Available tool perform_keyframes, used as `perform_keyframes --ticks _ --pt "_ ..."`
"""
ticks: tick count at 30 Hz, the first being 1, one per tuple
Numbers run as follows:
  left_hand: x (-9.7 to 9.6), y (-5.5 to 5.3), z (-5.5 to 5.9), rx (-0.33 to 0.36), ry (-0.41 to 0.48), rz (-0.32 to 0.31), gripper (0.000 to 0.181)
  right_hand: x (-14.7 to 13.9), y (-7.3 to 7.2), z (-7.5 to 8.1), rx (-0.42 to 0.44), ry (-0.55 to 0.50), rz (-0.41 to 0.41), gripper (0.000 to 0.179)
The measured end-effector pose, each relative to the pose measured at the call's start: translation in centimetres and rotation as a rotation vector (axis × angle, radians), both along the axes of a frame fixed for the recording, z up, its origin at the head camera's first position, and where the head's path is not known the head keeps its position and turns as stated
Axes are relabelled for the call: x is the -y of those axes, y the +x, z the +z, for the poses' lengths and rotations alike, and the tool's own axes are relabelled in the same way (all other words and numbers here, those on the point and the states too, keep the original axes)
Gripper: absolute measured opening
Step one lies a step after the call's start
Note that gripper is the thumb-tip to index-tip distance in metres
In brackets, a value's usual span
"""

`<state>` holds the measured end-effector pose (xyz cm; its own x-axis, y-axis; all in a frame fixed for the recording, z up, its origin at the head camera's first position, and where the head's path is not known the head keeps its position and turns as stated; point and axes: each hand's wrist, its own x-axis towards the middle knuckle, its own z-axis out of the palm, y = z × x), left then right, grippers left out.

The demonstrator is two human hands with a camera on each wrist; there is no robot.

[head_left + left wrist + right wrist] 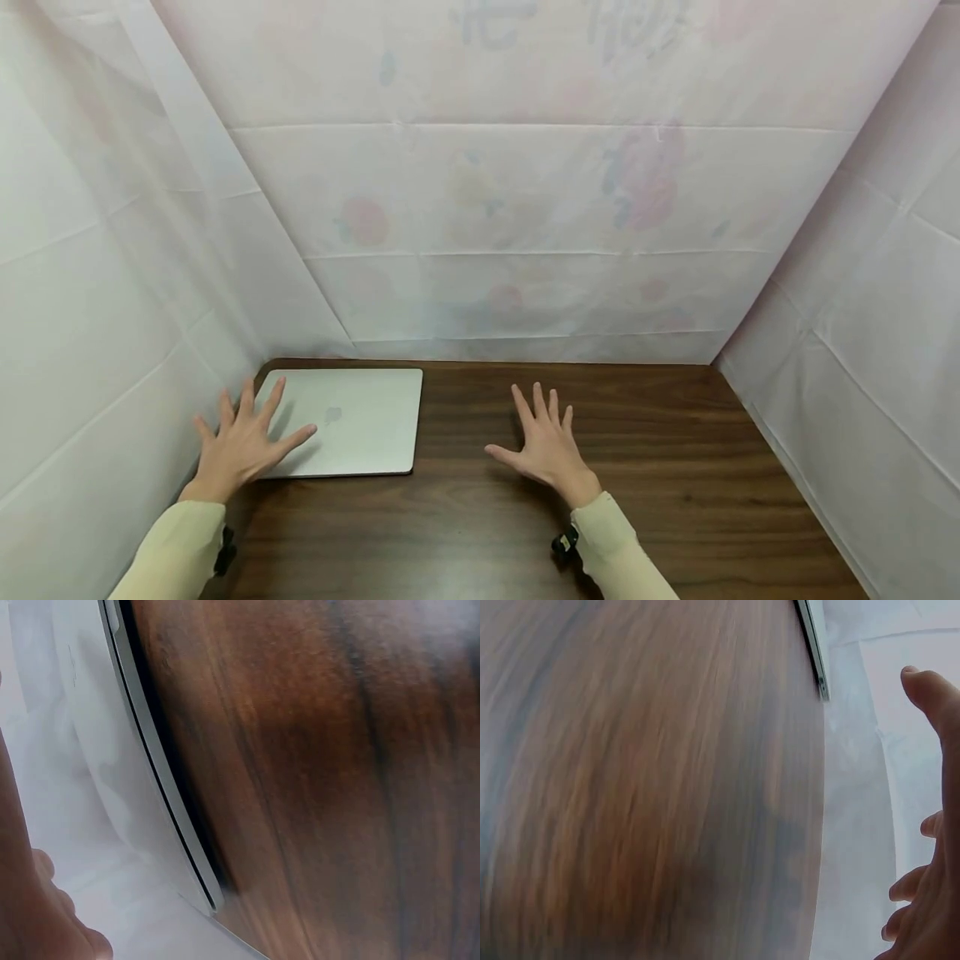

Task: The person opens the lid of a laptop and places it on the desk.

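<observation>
A closed silver laptop point(367, 417) with an apple logo on its lid lies flat at the table's far left corner. Over its left side the left hand point(242, 442) is held with fingers spread, and it holds nothing. In the left wrist view, the laptop's thin edge point(169, 787) runs beside part of the left hand point(45, 915). To the right of the laptop, the right hand point(549, 446) spreads its fingers above the wood, gripping nothing. The right wrist view shows the right hand point(930, 862) at the border and a corner of the laptop point(816, 652) at the top.
The dark wooden table point(465, 533) is walled by white cloth: a back sheet point(525, 192) with faint printed patterns, a left sheet point(90, 333) close to the left hand, and a right sheet point(885, 350). Small black devices sit at both wrists, one at the right cuff point(564, 543).
</observation>
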<state>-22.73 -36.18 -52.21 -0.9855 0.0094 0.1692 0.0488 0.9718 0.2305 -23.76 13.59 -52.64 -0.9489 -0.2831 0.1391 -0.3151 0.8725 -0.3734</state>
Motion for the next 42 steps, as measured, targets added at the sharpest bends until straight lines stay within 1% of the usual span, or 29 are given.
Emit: perform_keyframes --ticks 4,12,21,25,29,36,42 --pt "-0.2 -0.3 0.3 -0.011 0.008 0.001 0.107 1.2 0.1 0.1 -0.01 -0.007 0.022 0.11" --pt "-0.5 -0.6 0.4 0.003 0.01 -0.009 0.109 3.7 0.3 0.1 0.019 0.015 0.081 0.111" --pt "-0.1 -1.6 -0.4 0.004 0.019 -0.006 0.11 6.3 -0.2 -0.3 0.043 0.005 0.141 0.112" --pt "0.3 -2.1 -0.8 -0.021 0.033 -0.005 0.109 7.4 -0.4 -0.3 0.055 -0.031 0.162 0.111" --pt "0.7 -2.7 -0.9 -0.044 0.043 0.001 0.109 8.4 -0.8 -0.2 0.071 -0.021 0.187 0.11" --pt "1.2 -3.1 -1.3 -0.012 0.067 0.02 0.11 9.7 -0.9 -0.4 0.068 0.028 0.247 0.108" --pt "1.3 -3.7 -1.8 0.007 0.108 0.035 0.109 10.3 -1.5 -0.5 0.067 0.042 0.259 0.108"
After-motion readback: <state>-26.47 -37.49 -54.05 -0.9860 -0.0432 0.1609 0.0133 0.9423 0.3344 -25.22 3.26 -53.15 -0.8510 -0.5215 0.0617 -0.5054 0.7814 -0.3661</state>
